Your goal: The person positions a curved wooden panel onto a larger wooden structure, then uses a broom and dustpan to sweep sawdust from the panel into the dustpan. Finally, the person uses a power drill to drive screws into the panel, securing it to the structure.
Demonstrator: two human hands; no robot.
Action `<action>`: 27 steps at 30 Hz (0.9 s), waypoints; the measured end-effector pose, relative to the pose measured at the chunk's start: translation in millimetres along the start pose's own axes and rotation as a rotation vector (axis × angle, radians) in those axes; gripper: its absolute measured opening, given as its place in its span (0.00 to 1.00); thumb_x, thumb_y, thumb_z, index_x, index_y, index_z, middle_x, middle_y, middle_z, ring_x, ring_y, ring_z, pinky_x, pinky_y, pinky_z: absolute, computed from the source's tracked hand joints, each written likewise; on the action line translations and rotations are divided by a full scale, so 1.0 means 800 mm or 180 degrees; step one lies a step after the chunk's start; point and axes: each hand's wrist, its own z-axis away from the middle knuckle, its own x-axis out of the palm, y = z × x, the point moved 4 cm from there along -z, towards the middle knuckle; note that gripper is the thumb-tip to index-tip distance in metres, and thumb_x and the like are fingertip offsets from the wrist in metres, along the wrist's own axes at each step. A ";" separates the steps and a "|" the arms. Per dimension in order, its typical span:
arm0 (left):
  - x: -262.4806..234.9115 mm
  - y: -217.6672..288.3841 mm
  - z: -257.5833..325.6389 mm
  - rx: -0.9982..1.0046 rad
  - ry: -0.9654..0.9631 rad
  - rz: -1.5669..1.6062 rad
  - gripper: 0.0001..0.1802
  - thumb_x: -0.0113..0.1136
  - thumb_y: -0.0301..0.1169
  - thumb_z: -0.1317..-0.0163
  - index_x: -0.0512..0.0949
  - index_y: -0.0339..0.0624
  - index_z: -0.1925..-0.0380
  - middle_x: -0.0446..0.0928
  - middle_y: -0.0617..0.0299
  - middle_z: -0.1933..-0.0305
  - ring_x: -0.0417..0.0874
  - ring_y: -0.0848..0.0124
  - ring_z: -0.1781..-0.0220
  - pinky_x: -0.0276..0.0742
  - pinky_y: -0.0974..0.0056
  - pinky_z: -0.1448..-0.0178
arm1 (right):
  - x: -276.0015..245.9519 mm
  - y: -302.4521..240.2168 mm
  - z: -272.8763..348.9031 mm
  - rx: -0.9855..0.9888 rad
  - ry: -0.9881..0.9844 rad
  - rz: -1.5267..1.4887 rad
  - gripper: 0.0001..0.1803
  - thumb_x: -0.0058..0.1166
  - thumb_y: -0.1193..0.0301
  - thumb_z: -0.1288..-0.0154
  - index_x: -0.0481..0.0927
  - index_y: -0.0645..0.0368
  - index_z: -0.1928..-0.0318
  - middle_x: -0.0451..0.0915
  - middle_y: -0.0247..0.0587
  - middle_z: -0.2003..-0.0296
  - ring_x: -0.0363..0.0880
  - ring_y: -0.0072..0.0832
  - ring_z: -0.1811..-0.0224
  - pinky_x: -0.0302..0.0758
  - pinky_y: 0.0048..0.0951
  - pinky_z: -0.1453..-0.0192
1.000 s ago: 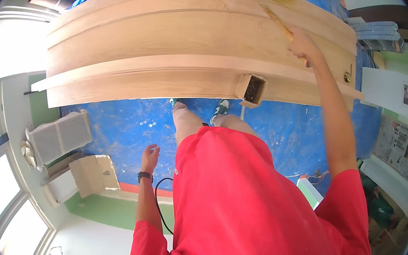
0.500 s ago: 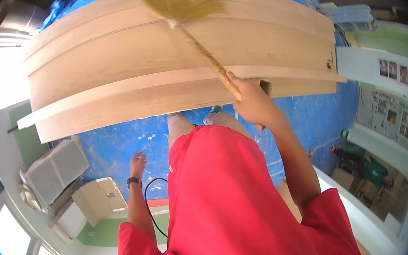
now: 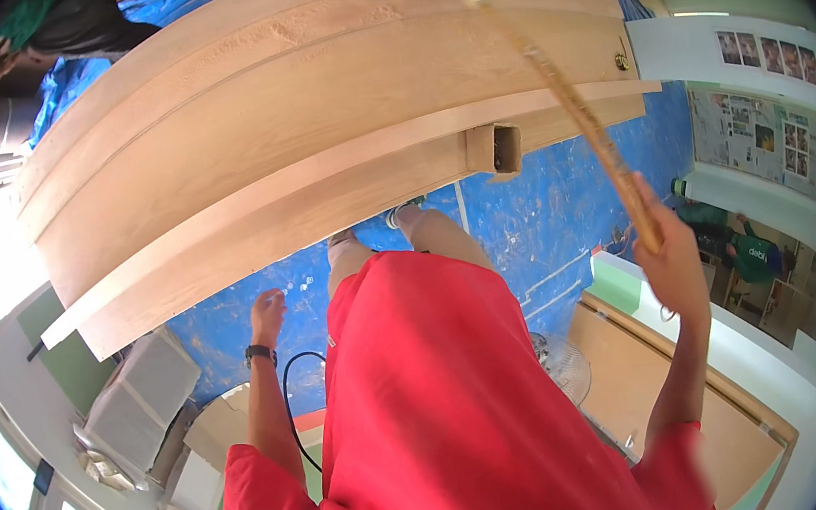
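My right hand (image 3: 672,260) is closed round the lower end of the wooden handle of a broom (image 3: 566,96). The handle slants away up to the left, and its straw-coloured bristles are blurred and partly cut off at the top edge. Below the broom lies a wide, pale wooden panel (image 3: 244,138) with raised long strips. Fine sawdust (image 3: 287,33) is scattered along its far part. Low at my left side hangs my left hand (image 3: 268,316), fingers apart, holding nothing, with a dark band on the wrist.
A small open box (image 3: 494,151) sits on the panel's near strip. Blue sheeting (image 3: 561,187) covers the floor. People in green are at the far left (image 3: 84,20) and lower right (image 3: 755,256). A black cable (image 3: 289,400) loops by my left arm; wooden boards (image 3: 665,387) lie at right.
My right hand and the broom have swung to the right, the bristles toward the far edge. The view has turned, and a person now shows at the far left. My left hand still hangs low.
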 end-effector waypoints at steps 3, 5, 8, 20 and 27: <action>-0.005 0.005 -0.003 0.0063 0.0042 -0.0036 0.20 0.59 0.41 0.35 0.79 0.41 0.49 0.81 0.59 0.61 0.83 0.70 0.63 0.75 0.66 0.65 | -0.007 0.038 -0.041 0.0236 0.0228 0.0178 0.42 0.45 0.84 0.46 0.62 0.50 0.27 0.78 0.60 0.56 0.78 0.47 0.60 0.74 0.38 0.48; -0.012 0.002 0.001 0.0073 0.0106 -0.0006 0.21 0.61 0.41 0.36 0.79 0.39 0.49 0.82 0.57 0.62 0.84 0.70 0.65 0.75 0.66 0.67 | 0.003 0.063 -0.088 0.0457 0.0253 0.0320 0.41 0.45 0.84 0.46 0.62 0.51 0.28 0.78 0.61 0.57 0.78 0.46 0.60 0.75 0.37 0.48; -0.017 -0.003 0.001 0.0063 0.0118 0.0006 0.21 0.61 0.41 0.36 0.79 0.39 0.50 0.82 0.58 0.63 0.84 0.69 0.65 0.75 0.66 0.67 | 0.042 0.124 -0.176 0.0059 0.0382 0.0266 0.39 0.45 0.84 0.44 0.65 0.50 0.29 0.77 0.44 0.70 0.72 0.28 0.77 0.72 0.31 0.71; -0.009 -0.065 0.007 -0.0155 0.0125 0.0251 0.18 0.61 0.40 0.37 0.80 0.41 0.51 0.81 0.59 0.65 0.83 0.71 0.68 0.73 0.67 0.70 | 0.189 -0.110 -0.139 -0.0171 -0.0750 0.0155 0.38 0.46 0.82 0.43 0.60 0.59 0.29 0.81 0.62 0.68 0.83 0.50 0.70 0.78 0.46 0.69; 0.013 -0.054 -0.011 -0.0194 -0.0019 0.0146 0.17 0.60 0.40 0.36 0.80 0.43 0.52 0.80 0.60 0.66 0.81 0.73 0.69 0.72 0.70 0.72 | 0.205 -0.166 -0.059 -0.0909 -0.1275 -0.0101 0.37 0.46 0.80 0.42 0.59 0.61 0.28 0.78 0.67 0.59 0.78 0.59 0.55 0.74 0.50 0.51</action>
